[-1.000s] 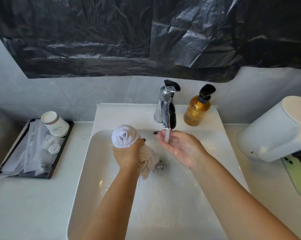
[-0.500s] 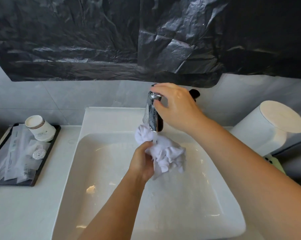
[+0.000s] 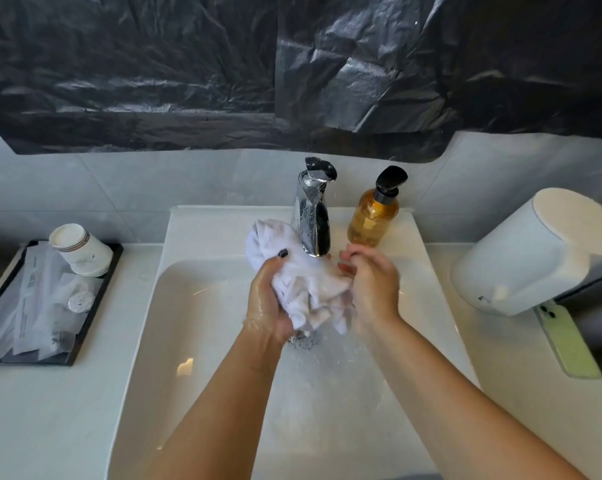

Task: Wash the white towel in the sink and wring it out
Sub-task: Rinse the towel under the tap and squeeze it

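Note:
The white towel (image 3: pixel 303 275) is bunched up and wet, held under the spout of the chrome faucet (image 3: pixel 312 216) above the white sink (image 3: pixel 195 327). My left hand (image 3: pixel 270 303) grips the towel from the left, its fingers curled round the cloth. From the right, my right hand (image 3: pixel 372 285) holds the other side of the bundle, fingertips bent against it. Water runs down from the towel to the drain (image 3: pixel 303 341), which shows partly below the cloth.
An amber soap bottle (image 3: pixel 374 216) with a black pump stands right of the faucet. A white dispenser (image 3: pixel 534 251) and a green phone (image 3: pixel 569 337) lie at the right. A black tray (image 3: pixel 95 306) with paper cups (image 3: pixel 81 249) and wrapped packets sits on the left counter.
My right hand left the faucet handle and came down onto the towel. The towel now sits between both hands under the spout.

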A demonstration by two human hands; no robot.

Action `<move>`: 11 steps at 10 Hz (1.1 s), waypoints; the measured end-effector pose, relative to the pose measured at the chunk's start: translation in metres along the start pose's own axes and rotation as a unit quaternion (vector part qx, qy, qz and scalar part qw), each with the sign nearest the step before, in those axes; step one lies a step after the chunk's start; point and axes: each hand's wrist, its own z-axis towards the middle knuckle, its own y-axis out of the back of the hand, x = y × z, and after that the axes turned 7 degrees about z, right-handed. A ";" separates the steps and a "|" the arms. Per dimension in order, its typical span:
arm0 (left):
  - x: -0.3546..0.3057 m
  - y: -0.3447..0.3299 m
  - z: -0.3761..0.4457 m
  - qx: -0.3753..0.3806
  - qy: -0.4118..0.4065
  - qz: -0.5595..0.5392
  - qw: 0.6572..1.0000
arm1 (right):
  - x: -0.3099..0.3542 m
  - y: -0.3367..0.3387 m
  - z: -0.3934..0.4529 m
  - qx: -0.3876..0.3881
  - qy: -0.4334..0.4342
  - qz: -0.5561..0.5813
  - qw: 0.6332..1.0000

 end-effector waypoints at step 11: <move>-0.012 0.028 0.007 0.015 0.047 0.114 0.992 | 0.045 -0.020 0.014 0.264 0.531 -0.419 0.687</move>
